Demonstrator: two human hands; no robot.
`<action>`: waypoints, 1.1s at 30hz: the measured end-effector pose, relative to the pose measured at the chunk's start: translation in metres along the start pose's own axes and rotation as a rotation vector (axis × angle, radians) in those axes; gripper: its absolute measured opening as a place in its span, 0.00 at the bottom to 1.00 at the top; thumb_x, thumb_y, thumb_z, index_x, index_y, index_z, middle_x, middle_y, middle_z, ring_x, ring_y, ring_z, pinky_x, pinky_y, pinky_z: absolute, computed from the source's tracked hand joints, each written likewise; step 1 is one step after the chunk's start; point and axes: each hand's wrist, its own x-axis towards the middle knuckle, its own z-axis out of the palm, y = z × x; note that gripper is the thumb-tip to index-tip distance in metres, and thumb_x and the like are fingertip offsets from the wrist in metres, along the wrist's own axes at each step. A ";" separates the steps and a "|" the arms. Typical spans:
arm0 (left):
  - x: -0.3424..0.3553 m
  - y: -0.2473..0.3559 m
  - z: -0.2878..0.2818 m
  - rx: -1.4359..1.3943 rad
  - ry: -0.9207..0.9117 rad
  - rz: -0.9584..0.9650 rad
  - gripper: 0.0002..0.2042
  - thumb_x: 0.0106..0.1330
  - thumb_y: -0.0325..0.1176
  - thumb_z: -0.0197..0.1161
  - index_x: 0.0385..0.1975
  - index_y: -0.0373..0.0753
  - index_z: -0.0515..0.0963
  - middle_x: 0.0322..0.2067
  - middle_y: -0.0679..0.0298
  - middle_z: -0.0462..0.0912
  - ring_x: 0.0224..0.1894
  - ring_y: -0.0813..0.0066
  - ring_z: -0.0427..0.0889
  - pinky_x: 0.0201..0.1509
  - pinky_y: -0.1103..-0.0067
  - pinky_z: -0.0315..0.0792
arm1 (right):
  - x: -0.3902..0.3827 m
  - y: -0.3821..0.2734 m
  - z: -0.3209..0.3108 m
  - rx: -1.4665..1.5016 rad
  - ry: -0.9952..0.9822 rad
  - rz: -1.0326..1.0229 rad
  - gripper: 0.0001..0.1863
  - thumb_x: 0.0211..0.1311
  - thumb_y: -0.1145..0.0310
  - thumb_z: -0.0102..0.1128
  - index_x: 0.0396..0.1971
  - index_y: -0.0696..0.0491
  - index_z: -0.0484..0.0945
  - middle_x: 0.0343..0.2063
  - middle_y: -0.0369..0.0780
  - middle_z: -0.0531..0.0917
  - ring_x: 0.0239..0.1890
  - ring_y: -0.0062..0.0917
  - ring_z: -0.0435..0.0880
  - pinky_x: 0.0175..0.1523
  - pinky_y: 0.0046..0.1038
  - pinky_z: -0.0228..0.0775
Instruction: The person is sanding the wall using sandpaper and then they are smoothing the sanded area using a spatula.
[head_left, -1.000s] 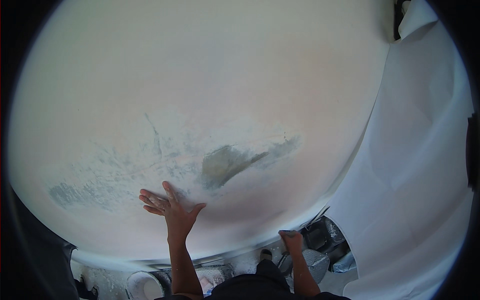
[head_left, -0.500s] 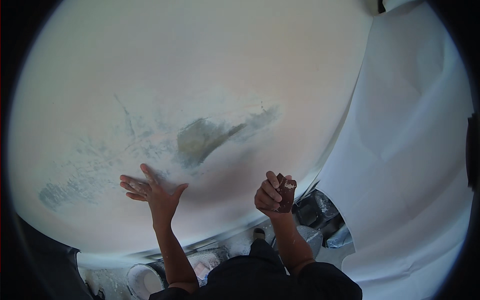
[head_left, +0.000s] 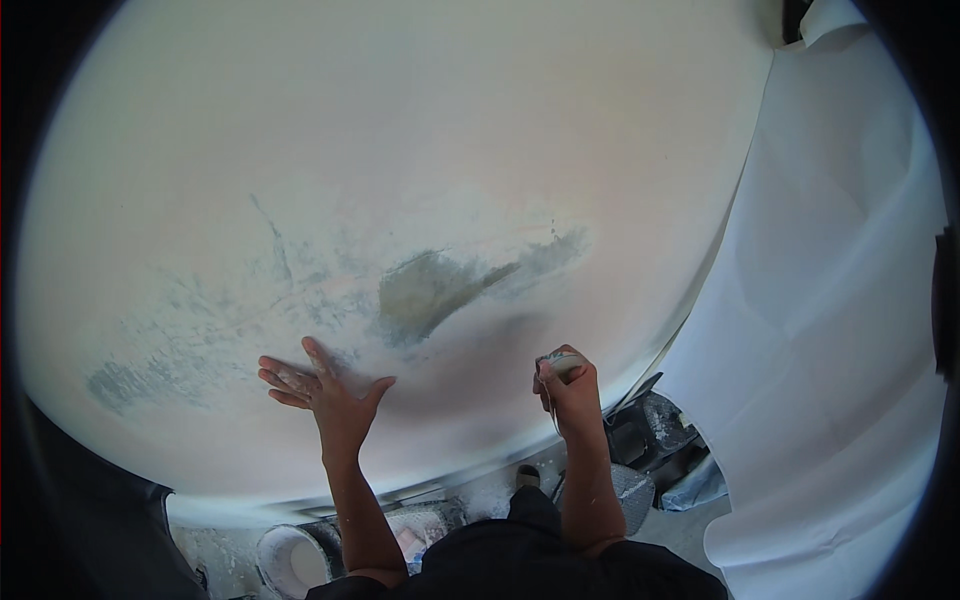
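Observation:
My left hand (head_left: 337, 400) rests with its fingers spread on a large, pale, curved panel (head_left: 420, 120). Above and left of it, grey scuffed marks (head_left: 128, 383) show on the surface. A darker grey-green bare patch (head_left: 428, 290) lies up and right of that hand, tapering to the right. My right hand (head_left: 575, 395) is closed round a thin piece of sandpaper (head_left: 549, 408), now seen mostly edge-on. Its fingers hide much of the piece. This hand is held near the panel's lower right; whether it touches the surface I cannot tell.
White sheeting (head_left: 820, 280) hangs along the panel's right edge. On the floor below stand a white bucket (head_left: 292, 560) at the left and dark, dusty objects (head_left: 650, 430) at the right. A dark edge (head_left: 110, 480) borders the lower left.
My right hand has turned, so the sandpaper's brown face no longer shows. The view has shifted so that the panel sits slightly farther right; my left hand stays spread on it.

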 end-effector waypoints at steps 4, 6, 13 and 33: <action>0.002 -0.001 0.001 0.017 0.028 0.019 0.67 0.41 0.58 0.78 0.73 0.44 0.32 0.63 0.29 0.07 0.66 0.31 0.04 0.62 0.38 0.12 | 0.034 -0.015 0.016 -0.407 0.252 -0.263 0.14 0.58 0.62 0.71 0.29 0.57 0.78 0.22 0.36 0.81 0.23 0.16 0.78 0.28 0.18 0.69; 0.002 -0.002 0.003 -0.007 0.019 0.006 0.67 0.41 0.59 0.78 0.73 0.45 0.31 0.63 0.29 0.08 0.66 0.31 0.05 0.62 0.38 0.13 | 0.043 -0.035 0.043 -0.492 0.356 -0.370 0.14 0.56 0.64 0.72 0.28 0.57 0.78 0.21 0.36 0.80 0.24 0.16 0.78 0.31 0.20 0.70; 0.001 -0.003 0.008 0.050 0.091 0.049 0.71 0.38 0.57 0.80 0.73 0.48 0.27 0.66 0.35 0.08 0.68 0.36 0.06 0.64 0.39 0.15 | 0.067 -0.007 0.084 -0.978 0.320 -0.894 0.11 0.53 0.72 0.74 0.24 0.59 0.79 0.16 0.37 0.78 0.21 0.10 0.74 0.28 0.15 0.67; -0.001 -0.010 0.011 0.016 0.070 0.094 0.66 0.44 0.60 0.75 0.73 0.50 0.27 0.64 0.29 0.08 0.67 0.30 0.06 0.61 0.35 0.15 | 0.097 -0.047 0.057 -1.087 0.422 -1.217 0.11 0.51 0.81 0.72 0.21 0.58 0.75 0.16 0.41 0.79 0.17 0.19 0.77 0.24 0.19 0.68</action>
